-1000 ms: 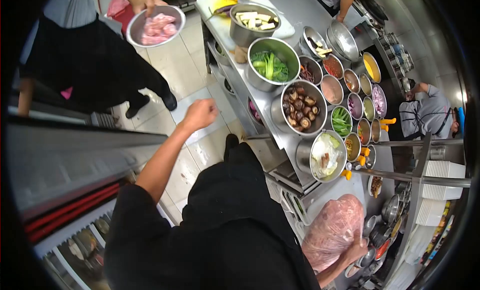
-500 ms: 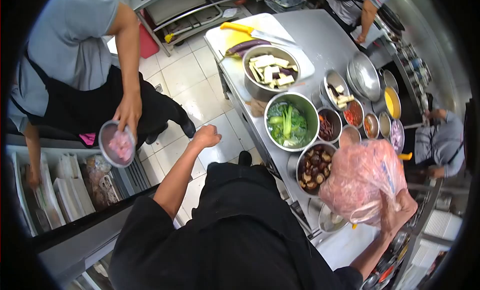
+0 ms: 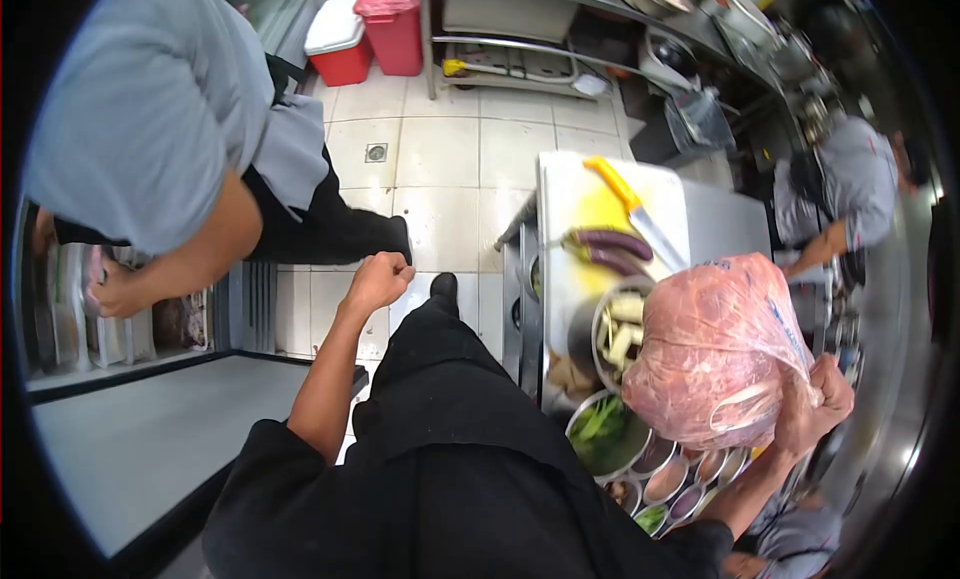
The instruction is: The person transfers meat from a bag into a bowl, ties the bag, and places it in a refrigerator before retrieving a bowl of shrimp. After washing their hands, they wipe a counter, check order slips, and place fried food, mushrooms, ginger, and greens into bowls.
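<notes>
Gripping 1 meat bag point(image 3: 700, 344) | right hand point(image 3: 820, 399) | left hand point(image 3: 380, 281) curled

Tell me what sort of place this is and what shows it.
Most likely a restaurant or other commercial kitchen: a knife and eggplants lie on a cutting board, metal pots of vegetables stand nearby, and the right hand grips a clear bag of what looks like raw meat.

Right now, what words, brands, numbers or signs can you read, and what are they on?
No text can be read.
Blue print on the plastic bag of raw meat in the right hand: too small and blurred.
</notes>
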Motion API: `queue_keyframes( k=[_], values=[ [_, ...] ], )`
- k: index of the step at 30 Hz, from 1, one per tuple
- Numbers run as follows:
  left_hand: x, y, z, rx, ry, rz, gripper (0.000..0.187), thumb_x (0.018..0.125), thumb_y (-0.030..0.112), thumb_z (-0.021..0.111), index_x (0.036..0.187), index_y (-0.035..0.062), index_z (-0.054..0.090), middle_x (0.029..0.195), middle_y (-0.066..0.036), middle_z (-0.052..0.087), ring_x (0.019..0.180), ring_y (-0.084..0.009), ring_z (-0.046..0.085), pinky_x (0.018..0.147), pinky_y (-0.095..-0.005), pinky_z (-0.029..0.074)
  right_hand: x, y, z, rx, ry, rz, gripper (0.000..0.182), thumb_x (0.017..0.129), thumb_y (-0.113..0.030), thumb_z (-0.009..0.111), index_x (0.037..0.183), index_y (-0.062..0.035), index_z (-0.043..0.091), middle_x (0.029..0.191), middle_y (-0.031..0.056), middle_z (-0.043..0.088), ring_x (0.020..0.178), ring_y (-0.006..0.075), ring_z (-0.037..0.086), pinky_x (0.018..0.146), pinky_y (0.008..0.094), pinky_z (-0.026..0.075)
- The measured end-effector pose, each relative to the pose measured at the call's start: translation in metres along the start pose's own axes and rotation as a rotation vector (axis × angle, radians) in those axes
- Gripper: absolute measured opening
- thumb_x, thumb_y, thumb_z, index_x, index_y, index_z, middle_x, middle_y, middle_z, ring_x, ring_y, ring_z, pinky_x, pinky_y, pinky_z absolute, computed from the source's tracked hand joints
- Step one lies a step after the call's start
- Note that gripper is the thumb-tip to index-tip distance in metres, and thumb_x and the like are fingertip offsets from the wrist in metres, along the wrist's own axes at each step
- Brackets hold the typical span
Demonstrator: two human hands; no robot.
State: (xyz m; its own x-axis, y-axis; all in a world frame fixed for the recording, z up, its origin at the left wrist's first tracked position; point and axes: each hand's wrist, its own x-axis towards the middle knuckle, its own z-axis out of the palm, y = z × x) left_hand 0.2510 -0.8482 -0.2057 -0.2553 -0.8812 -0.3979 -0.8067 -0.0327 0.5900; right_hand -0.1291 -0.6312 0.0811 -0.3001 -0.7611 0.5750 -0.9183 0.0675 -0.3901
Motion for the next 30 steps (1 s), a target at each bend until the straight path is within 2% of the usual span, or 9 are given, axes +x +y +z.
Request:
queue_keyframes(
  k=[4,10,13,17,18,20,22,26,30],
  values=[
    [0.064,0.006,-0.031,-0.052,-0.038,-0.023,0.027,0.076,0.024,0.059,0.083,-0.0016,0.063,0.079,-0.02,0.064,0.082,-0.0354,0.061,0.076,-0.0417,0.047,0.076,0.012,0.07,0.014,-0.05,-0.059,0.046,0.066,-0.014,0.072,0.053,-0.0052,0.028,0.054,-0.0003,0.024,0.053,0.0106,0.021,0.051,0.0272,0.015],
    [0.183,0.039,-0.084,-0.101,0.081,0.078,0.031,0.078,0.024,0.059,0.096,-0.0021,0.056,0.088,-0.022,0.062,0.089,-0.0374,0.059,0.08,-0.0411,0.045,0.165,0.021,0.175,-0.057,-0.104,-0.098,0.046,0.066,-0.009,0.072,0.054,-0.003,0.028,0.052,0.0023,0.024,0.051,0.0117,0.022,0.048,0.0278,0.02],
    [0.226,0.056,-0.124,-0.204,0.213,0.051,0.036,0.079,0.023,0.061,0.104,-0.0008,0.052,0.098,-0.023,0.059,0.095,-0.0363,0.057,0.083,-0.0406,0.044,0.207,0.038,0.228,-0.03,-0.125,-0.128,0.046,0.065,-0.008,0.072,0.053,-0.0034,0.027,0.051,0.0042,0.022,0.05,0.0122,0.021,0.048,0.028,0.023],
    [0.279,0.032,-0.166,-0.225,0.455,-0.047,0.038,0.077,0.022,0.064,0.105,-0.0006,0.052,0.092,-0.021,0.062,0.088,-0.0353,0.06,0.08,-0.0407,0.046,0.261,0.039,0.312,0.066,-0.168,-0.057,0.046,0.061,-0.007,0.074,0.049,-0.0021,0.029,0.048,0.0055,0.024,0.047,0.0126,0.024,0.046,0.0327,0.03],
    [0.286,0.023,-0.177,-0.23,0.521,-0.077,0.038,0.076,0.022,0.064,0.105,-0.0005,0.053,0.089,-0.02,0.063,0.086,-0.0354,0.06,0.077,-0.0403,0.046,0.274,0.021,0.327,0.076,-0.262,0.042,0.049,0.064,-0.002,0.073,0.051,-0.0062,0.026,0.051,-0.0033,0.022,0.052,0.0061,0.022,0.05,0.0264,0.031],
    [0.29,0.015,-0.203,-0.265,0.648,-0.161,0.035,0.076,0.021,0.064,0.103,-0.0003,0.055,0.088,-0.019,0.063,0.087,-0.0336,0.06,0.077,-0.0394,0.046,0.293,0.028,0.377,0.026,-0.308,0.074,0.047,0.063,-0.004,0.074,0.049,-0.0053,0.029,0.049,-0.0028,0.023,0.051,0.0068,0.023,0.045,0.0289,0.026],
    [0.297,0.003,-0.228,-0.271,0.738,-0.214,0.033,0.076,0.02,0.064,0.1,-0.0002,0.057,0.086,-0.018,0.064,0.085,-0.0321,0.061,0.076,-0.0387,0.047,0.314,0.023,0.439,0.218,-0.333,0.078,0.047,0.062,-0.008,0.075,0.047,-0.0038,0.031,0.047,-0.0008,0.024,0.049,0.0082,0.023,0.042,0.032,0.02],
    [0.314,-0.023,-0.275,-0.427,0.904,-0.329,0.027,0.075,0.019,0.065,0.092,-0.0004,0.061,0.083,-0.016,0.064,0.078,-0.0276,0.062,0.071,-0.0361,0.048,0.351,-0.021,0.536,0.222,-0.502,0.019,0.05,0.063,-0.017,0.076,0.043,-0.0022,0.033,0.044,0.0008,0.024,0.045,0.0096,0.024,0.04,0.0337,0.02],
    [0.337,-0.04,-0.332,-0.488,1.104,-0.324,0.025,0.076,0.019,0.065,0.091,-0.0003,0.061,0.081,-0.012,0.064,0.073,-0.0205,0.061,0.068,-0.0319,0.048,0.389,-0.04,0.63,0.199,-0.659,-0.001,0.052,0.066,-0.024,0.076,0.041,-0.0014,0.035,0.043,0.0006,0.023,0.043,0.0097,0.023,0.039,0.0336,0.02]
  ],
)
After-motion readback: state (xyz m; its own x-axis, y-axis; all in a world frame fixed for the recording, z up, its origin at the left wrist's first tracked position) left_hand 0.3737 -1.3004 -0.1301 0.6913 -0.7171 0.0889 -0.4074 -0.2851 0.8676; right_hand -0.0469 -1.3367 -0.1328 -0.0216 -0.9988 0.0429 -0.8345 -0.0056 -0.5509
